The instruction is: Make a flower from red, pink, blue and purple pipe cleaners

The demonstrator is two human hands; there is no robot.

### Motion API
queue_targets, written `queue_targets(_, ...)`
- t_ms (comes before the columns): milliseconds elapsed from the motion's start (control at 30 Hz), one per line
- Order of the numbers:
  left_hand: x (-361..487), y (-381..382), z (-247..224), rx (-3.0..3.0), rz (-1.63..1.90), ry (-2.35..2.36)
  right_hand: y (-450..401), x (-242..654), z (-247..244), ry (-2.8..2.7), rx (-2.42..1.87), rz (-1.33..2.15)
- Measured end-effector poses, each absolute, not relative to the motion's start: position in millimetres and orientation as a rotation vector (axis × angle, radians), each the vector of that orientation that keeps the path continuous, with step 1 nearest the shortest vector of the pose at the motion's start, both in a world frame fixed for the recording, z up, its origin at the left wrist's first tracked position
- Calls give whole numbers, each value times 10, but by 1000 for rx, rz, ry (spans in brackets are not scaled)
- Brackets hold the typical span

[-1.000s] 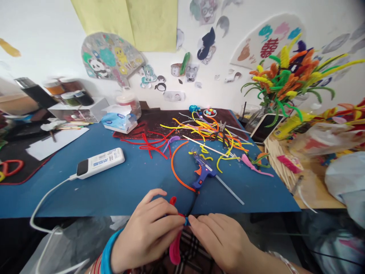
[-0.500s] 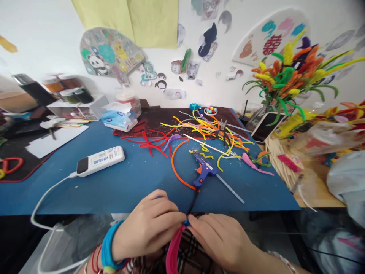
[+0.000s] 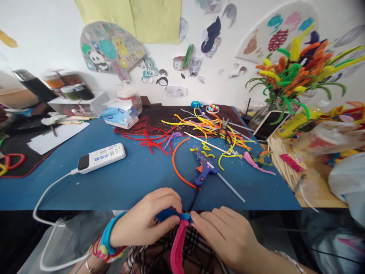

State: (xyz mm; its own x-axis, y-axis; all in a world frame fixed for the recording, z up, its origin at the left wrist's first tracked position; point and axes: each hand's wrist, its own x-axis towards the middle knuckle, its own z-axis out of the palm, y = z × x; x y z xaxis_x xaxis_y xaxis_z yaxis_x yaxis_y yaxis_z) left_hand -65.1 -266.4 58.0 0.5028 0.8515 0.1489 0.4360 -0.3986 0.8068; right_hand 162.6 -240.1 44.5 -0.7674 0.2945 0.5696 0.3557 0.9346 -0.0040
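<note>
Over my lap, just off the table's front edge, my two hands meet at a blue strip [image 3: 186, 216]. My left hand [image 3: 151, 219] curls round its left part, thumb and fingers closed on it. With thumb and fingertips my right hand [image 3: 225, 234] pinches the right end. From the joint between them a bright pink strip [image 3: 178, 249] hangs down, its top against the blue. I cannot tell what material the strips are. Straight ahead on the table lies a blue glue gun [image 3: 203, 172], its cord running toward my hands.
An orange pipe cleaner [image 3: 175, 163] curves beside the glue gun. Red pipe cleaners [image 3: 151, 142] and a heap of yellow and orange ones [image 3: 211, 127] lie behind, with pliers [image 3: 224, 131]. A white power bank [image 3: 101, 158] sits left. A phone [image 3: 269, 125] leans at right.
My left hand has opened out slightly and shifted, so more of the blue strip shows between and behind the fingers. The pink strip now hangs slightly further right. The view has shifted slightly.
</note>
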Motion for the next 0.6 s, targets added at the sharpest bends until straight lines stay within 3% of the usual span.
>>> queue_targets(267, -672, -2572, 325, 1635, 606, 923, -2215, 1672, 523, -2545, -308, -284)
queue_targets(400, -769, -2546, 270, 1429, 790, 724, -2153, 1714, 505, -2506, -315, -266)
queue_targets(600, -767, -2564, 237, 1655, 972, 582, -2135, 1762, 407, -2460, -347, -196)
